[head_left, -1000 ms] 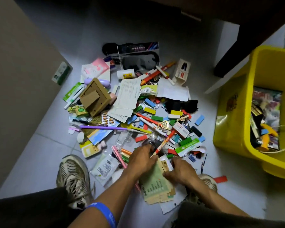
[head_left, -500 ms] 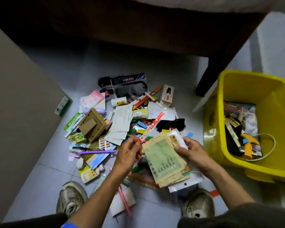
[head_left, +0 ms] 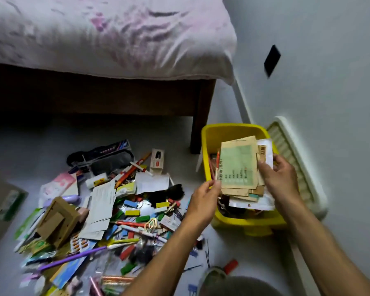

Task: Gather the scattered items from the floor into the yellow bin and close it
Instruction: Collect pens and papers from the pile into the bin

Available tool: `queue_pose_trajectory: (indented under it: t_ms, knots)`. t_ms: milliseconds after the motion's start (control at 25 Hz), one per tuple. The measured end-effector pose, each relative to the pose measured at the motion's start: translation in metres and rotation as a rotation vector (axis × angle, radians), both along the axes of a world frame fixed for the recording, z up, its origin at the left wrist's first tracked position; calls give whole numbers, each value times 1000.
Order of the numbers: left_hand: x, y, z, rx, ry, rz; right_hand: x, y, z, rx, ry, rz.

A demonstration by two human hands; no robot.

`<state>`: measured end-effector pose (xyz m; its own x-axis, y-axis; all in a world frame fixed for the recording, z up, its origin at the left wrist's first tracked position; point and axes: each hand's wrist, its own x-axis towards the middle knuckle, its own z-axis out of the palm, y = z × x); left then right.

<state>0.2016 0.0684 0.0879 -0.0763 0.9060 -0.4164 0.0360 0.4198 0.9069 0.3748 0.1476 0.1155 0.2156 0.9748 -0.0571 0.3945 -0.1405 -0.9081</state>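
The open yellow bin (head_left: 212, 133) stands on the floor at the right, by the bed leg. Above it my right hand (head_left: 280, 178) grips a stack of papers and envelopes (head_left: 238, 165) with a green printed sheet on top. My left hand (head_left: 203, 199) pinches the stack's left edge together with some red pens (head_left: 217, 165). The stack hides most of the bin's inside. A heap of scattered items (head_left: 115, 210) covers the floor to the left: pens, coloured blocks, papers, a cardboard box (head_left: 58, 221), a purple stick (head_left: 73, 257).
A bed (head_left: 105, 39) with a pink sheet and a dark wooden frame (head_left: 201, 116) stands behind the heap. A white ribbed lid (head_left: 297, 167) leans on the wall right of the bin. My shoe (head_left: 214, 274) and a red block (head_left: 231, 265) lie in front.
Both hands lifted the paper stack from the floor and carried it right, over the yellow bin. The view swung up and right, bringing the bed into sight.
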Motion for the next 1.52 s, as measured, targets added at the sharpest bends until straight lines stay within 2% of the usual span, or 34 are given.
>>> queue_pose_trajectory:
  t_ms: [80, 160, 320, 440, 560, 640, 720, 800, 920, 1080, 1200, 1280, 1400, 1520]
  knots:
    - [1, 1, -10, -15, 84, -56, -2, 6, -5, -60, -190, 18]
    - [-11, -10, -27, -11, 118, 17, -17, -4, -10, 40, -343, 80]
    - [-37, -44, -69, -25, 173, 110, -59, -60, -46, 287, -352, 402]
    - [-45, -62, -98, -31, 276, 95, -75, -99, -79, 242, -324, 583]
    - [-44, -81, -132, -102, 359, 16, -70, -117, -110, 282, -446, 776]
    - [-42, -97, -154, -153, 408, -101, -60, -122, -134, 173, -473, 859]
    - [-40, -113, -175, -185, 499, -233, -43, -126, -161, 3, -546, 847]
    - [-40, -126, -190, -163, 633, -357, -20, -126, -188, -177, -714, 815]
    - [-47, -134, -205, -80, 788, -465, 5, -127, -219, -396, -990, 946]
    - [-57, -132, -206, -80, 821, -420, -1, -129, -238, -417, -917, 898]
    - [-57, -115, -199, 22, 865, -326, 1, -128, -239, -433, -836, 830]
    - [-55, -97, -197, 65, 914, -320, 13, -129, -236, -465, -790, 860]
    - [-51, -77, -199, -2, 894, -359, 24, -135, -232, -451, -849, 983]
    - [-50, -75, -201, -44, 878, -346, 15, -136, -235, -407, -860, 898]
